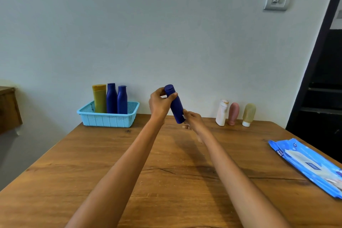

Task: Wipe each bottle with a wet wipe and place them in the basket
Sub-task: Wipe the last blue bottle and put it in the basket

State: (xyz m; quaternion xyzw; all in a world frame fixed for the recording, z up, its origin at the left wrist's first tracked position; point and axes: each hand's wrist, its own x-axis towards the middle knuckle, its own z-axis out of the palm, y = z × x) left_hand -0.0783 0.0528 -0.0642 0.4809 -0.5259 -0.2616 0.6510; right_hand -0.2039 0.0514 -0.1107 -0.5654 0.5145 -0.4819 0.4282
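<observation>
Wiping step, fourth bottle in hand.
Left hand (159, 104) fingers grip blue bottle (175, 104) near cap; right hand (191, 119) pinches its base, wipe barely visible. Next, likely: basket (108, 119), left of fingers.
</observation>
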